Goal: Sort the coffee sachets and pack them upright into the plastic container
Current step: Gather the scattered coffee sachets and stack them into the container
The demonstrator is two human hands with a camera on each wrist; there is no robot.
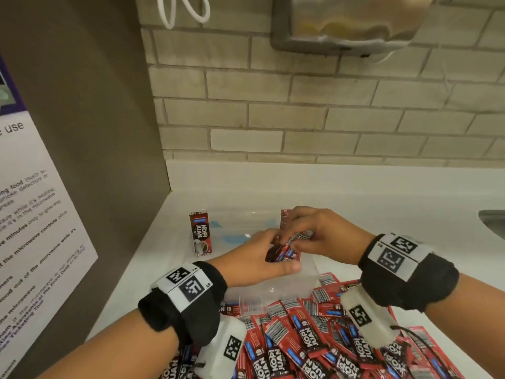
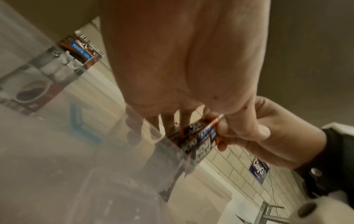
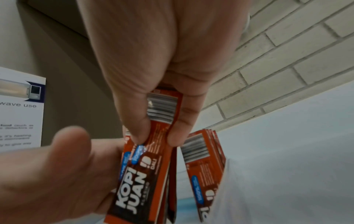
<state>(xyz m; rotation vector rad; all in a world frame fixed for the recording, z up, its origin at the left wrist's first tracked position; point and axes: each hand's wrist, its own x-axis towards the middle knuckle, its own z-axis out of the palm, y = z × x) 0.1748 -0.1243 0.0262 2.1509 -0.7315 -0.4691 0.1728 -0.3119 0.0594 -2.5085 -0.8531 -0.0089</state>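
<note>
Both hands meet over a clear plastic container (image 1: 303, 277) on the white counter. My left hand (image 1: 276, 255) grips the lower part of a small bundle of red "Kopi Juan" sachets (image 1: 287, 251). My right hand (image 1: 299, 239) pinches the bundle's upper, barcode end (image 3: 162, 109) between thumb and fingers. In the right wrist view my left thumb (image 3: 65, 153) presses on the bundle's side. One sachet (image 1: 200, 233) stands upright at the container's left end. A short row of sachets (image 3: 205, 159) stands at its far right. A big loose pile of sachets (image 1: 314, 343) lies in front.
A brown cabinet side with a printed microwave notice (image 1: 35, 214) walls the left. The brick wall (image 1: 300, 119) closes the back, with a metal dispenser (image 1: 349, 20) above. A sink edge (image 1: 492, 222) shows at the right. The container's blurred wall (image 2: 95, 151) fills the left wrist view.
</note>
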